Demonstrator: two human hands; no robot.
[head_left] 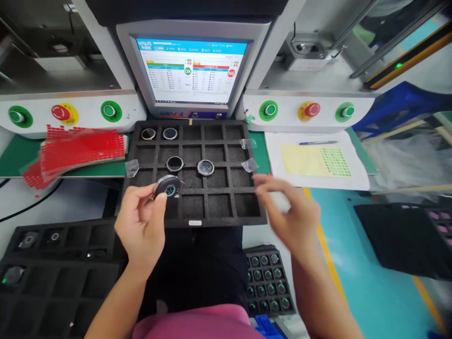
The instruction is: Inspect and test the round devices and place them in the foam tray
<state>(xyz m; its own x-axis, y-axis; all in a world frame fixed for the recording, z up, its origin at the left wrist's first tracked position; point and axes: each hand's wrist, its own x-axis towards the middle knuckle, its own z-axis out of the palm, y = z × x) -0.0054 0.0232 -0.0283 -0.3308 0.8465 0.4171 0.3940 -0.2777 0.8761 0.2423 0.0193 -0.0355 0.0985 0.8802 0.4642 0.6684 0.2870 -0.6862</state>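
Above the black tray (226,220), toward its near left corner, the left hand (143,230) is clamping a round device (171,188) between thumb and fingers; a light, steady grip is judged best. The right hand (298,216) is hovering by the right edge, blur hiding whether its fingertips are meeting. Raised dividers (212,190) are restricting low sideways movement; height is offering more room.

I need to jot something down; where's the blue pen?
In the head view, the blue pen lies at right, on white paper beside the yellow sheet with green dots.

Left hand (143,219) pinching, right hand (291,212) raised, fingers loosely curled.
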